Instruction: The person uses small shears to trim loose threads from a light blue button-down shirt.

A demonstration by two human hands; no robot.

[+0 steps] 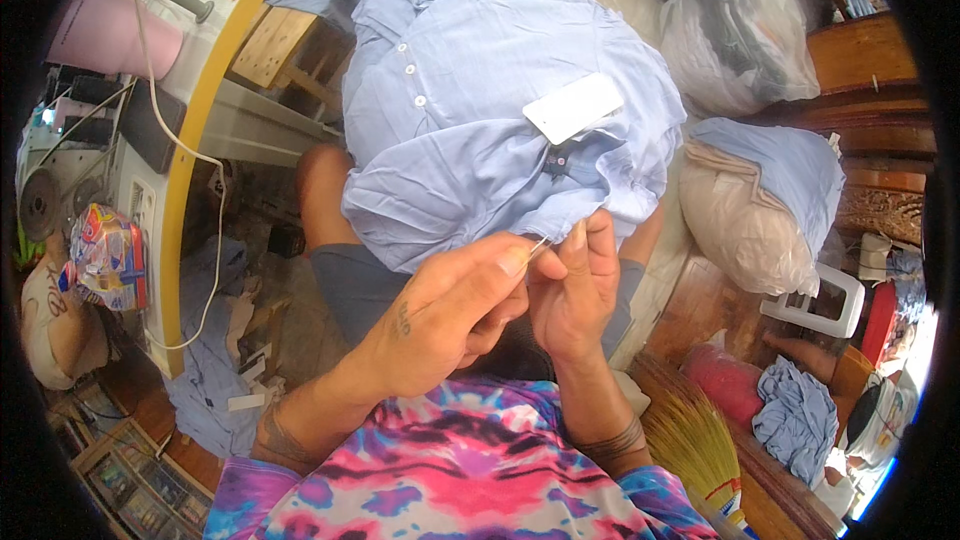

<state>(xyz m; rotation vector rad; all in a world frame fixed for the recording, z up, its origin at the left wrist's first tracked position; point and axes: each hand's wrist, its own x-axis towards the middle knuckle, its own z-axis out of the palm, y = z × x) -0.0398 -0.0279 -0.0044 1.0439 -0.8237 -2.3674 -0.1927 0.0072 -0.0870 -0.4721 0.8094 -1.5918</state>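
A light blue shirt [480, 50] with white buttons lies over my lap, bunched toward me. On it rests a blank-looking white tag [575, 108], close to the collar with its dark label [556, 162]. My left hand [445, 315] is closed, with thumb and forefinger pinching a thin, pale, needle-like piece [538, 248] at the cloth's near edge. Right beside it, my right hand [578, 290] pinches the edge of the shirt between thumb and fingers. The two hands nearly touch, and the fingers partly hide what lies between them.
To the left stands a yellow-edged white table [190, 140] with a pink container [115, 28] and a hanging cable. Plastic-wrapped bundles [745, 30], a white stool [825, 300] and a straw broom [690, 440] are at the right. More blue cloth [215, 340] lies low at the left.
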